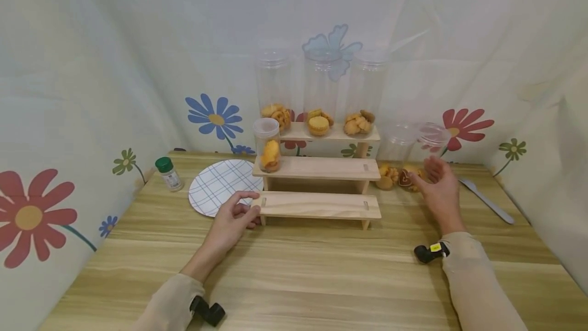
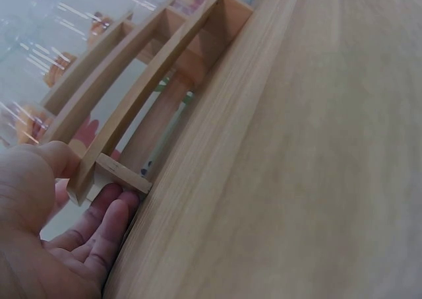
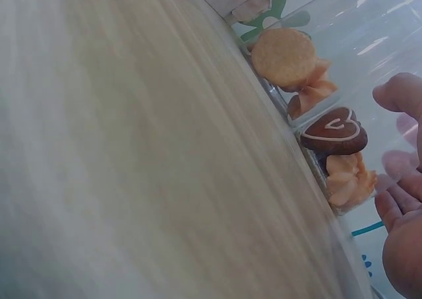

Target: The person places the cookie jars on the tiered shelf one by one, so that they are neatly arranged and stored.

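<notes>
A three-step wooden display rack [image 1: 317, 205] stands mid-table. My left hand [image 1: 234, 214] grips the left end of its lowest step; in the left wrist view the fingers [image 2: 109, 223] curl in by the end leg. My right hand [image 1: 442, 193] is spread beside a clear jar [image 1: 432, 137] on the table, thumb and fingers apart. That jar holds a brown heart-shaped cookie [image 3: 335, 132] and a pale piped one. Whether the hand touches it I cannot tell. A second clear jar [image 1: 397, 142] of cookies stands just left of it.
Three tall cookie jars [image 1: 321, 86] line the top step. A smaller jar [image 1: 267, 142] stands on the middle step's left end. Left of the rack lie a checked plate [image 1: 213, 188] and a green-capped shaker [image 1: 170, 175]. A grey knife [image 1: 489, 202] lies at the right.
</notes>
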The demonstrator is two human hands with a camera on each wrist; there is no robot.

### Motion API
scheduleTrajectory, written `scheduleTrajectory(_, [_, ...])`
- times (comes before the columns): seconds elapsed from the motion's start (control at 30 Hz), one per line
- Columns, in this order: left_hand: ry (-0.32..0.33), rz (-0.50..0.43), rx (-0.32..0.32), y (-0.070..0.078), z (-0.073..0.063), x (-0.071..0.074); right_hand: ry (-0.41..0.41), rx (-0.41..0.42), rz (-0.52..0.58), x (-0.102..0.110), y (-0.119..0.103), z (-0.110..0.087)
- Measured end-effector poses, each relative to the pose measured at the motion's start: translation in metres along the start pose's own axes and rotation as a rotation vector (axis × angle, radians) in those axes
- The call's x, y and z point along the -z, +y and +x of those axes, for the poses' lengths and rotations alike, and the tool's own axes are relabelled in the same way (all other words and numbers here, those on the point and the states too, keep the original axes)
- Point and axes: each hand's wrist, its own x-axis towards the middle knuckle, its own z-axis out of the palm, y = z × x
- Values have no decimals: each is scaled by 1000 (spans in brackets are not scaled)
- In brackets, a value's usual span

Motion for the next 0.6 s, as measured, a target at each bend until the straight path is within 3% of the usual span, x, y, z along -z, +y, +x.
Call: scheduleTrajectory(0.6, [-2,-5,3,1,0,0,1,-13,-15,-1,1,2])
